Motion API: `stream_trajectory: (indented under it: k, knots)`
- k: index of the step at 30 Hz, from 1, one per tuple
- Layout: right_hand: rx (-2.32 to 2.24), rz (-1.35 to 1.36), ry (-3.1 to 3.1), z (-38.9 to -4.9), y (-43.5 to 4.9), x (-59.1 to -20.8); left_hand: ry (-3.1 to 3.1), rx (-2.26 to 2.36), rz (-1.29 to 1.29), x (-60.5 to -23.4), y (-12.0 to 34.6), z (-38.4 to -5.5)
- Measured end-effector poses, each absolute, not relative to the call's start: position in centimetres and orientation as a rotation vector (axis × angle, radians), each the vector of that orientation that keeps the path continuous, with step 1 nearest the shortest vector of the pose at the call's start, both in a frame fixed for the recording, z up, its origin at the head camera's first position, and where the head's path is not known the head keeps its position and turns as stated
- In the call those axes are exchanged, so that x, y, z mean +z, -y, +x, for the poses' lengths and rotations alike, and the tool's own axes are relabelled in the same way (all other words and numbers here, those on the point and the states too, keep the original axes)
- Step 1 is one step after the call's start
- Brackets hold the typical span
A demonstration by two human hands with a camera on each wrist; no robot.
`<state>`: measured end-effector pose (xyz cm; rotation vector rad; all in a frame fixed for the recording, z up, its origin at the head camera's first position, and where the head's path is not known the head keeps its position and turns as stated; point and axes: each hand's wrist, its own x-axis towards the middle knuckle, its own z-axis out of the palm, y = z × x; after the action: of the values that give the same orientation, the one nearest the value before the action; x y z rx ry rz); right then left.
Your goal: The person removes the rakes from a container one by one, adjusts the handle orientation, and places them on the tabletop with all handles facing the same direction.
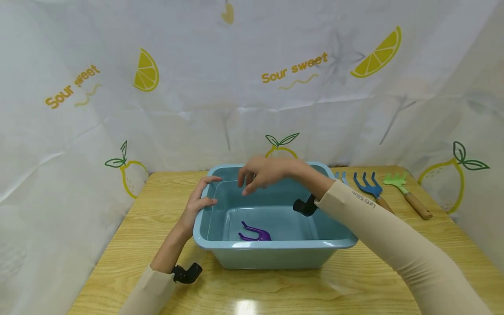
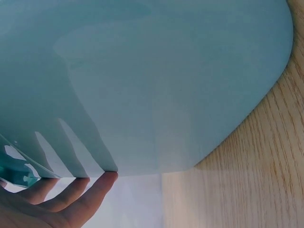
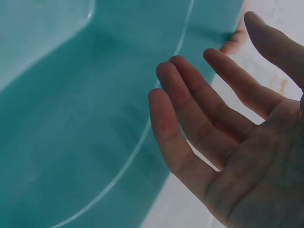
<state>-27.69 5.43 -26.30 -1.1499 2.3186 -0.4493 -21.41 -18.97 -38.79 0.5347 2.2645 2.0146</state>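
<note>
A blue plastic basin [image 1: 275, 258] stands on the wooden table. My left hand [image 1: 194, 205] holds its left rim; in the left wrist view several fingertips [image 2: 107, 176] touch the basin's outer wall. Above the basin's far half hovers my right hand [image 1: 261, 173], fingers loosely bent and nothing in them. From the right wrist the palm and spread fingers [image 3: 166, 111] show against the basin's inner wall [image 3: 95, 142]. A purple garden hand fork [image 1: 261, 235] lies on the basin floor near the front wall; only its pronged head shows.
Right of the basin lie a dark blue hand fork [image 1: 372, 188] and a green hand rake [image 1: 397, 180], both with wooden handles. A light blue tool [image 1: 344, 177] is mostly hidden by the right sleeve. Behind the table [image 1: 157, 197] hangs a lemon-printed white curtain [image 1: 197, 96].
</note>
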Motion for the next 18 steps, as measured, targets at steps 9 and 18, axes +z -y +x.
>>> stream_trajectory:
  k: [9,18]
  knots:
    - [-0.387,-1.067,-2.26,-27.7,-4.9,-27.5,-2.274,2.01,0.542,-38.8,18.9,-21.4]
    - [-0.323,-0.946,-2.226,-27.7,-4.4,-29.6,-2.271,2.018,0.55,-38.7,19.0,-21.3]
